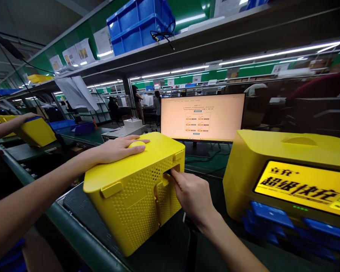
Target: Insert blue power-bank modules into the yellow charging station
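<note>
A yellow plastic box [136, 196] with a perforated back panel stands on the dark work surface in front of me. My left hand [117, 148] lies flat on its top, fingers stretched over a round bump. My right hand [188, 190] is closed in a pinch at a dark slot on the box's back panel, gripping something small and black that I cannot make out. To the right stands a second yellow unit [274, 158] with a lit yellow display [303, 187] and blue slots along its bottom.
A monitor [202, 117] glows behind the box. Another person's hand [19, 120] rests on a third yellow box [38, 132] at the left, along a conveyor rail [73, 234]. Blue bins [138, 24] sit on the overhead shelf. People stand far back.
</note>
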### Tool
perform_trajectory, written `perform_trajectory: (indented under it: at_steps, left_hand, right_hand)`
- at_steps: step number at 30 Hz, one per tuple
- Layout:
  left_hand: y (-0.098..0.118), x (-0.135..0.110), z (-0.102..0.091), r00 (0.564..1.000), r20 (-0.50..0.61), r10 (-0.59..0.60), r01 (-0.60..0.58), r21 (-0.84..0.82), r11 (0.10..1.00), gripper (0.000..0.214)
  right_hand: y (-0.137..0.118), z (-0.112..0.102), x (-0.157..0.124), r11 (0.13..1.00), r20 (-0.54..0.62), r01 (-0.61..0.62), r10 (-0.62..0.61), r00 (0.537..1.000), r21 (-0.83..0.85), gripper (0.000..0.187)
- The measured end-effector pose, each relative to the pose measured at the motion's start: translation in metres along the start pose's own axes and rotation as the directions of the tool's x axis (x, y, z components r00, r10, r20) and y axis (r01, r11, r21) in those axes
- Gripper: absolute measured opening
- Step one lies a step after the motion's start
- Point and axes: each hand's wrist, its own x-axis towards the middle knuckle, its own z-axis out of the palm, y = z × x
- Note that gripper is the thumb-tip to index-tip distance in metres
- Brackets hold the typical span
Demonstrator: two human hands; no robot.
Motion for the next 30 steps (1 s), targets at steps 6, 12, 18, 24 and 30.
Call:
perform_trajectory:
  at_steps: [6,12,18,24,30]
  left_hand:
    - [-0.007,0.0,0.001,0.999,-0.041,0.011,-0.012,-0.014,1.0,0.061]
    - [-0.016,0.012,-0.007,0.968,-0.069,-0.243,0.251,0.142,0.958,0.075]
    - [0.006,0.056,-0.011,0.83,-0.237,-0.505,0.553,0.23,0.801,0.09]
    - [0.034,0.075,-0.006,0.826,-0.362,-0.432,0.51,0.151,0.847,0.068]
    - [0.061,0.017,0.099,0.848,-0.506,-0.157,0.242,0.107,0.964,0.056]
  right_hand:
    - [-0.009,0.01,0.018,0.995,0.149,-0.052,0.065,0.987,-0.087,0.028]
    - [0.038,0.0,0.038,0.985,0.259,-0.168,0.169,0.951,-0.027,0.031]
    - [0.094,-0.059,-0.017,0.998,-0.055,-0.062,0.061,0.997,-0.023,0.037]
    - [0.107,-0.103,-0.095,0.997,-0.134,-0.057,0.062,0.989,0.043,0.033]
    - [0.169,-0.117,-0.166,0.813,-0.71,-0.528,0.522,0.473,0.246,0.049]
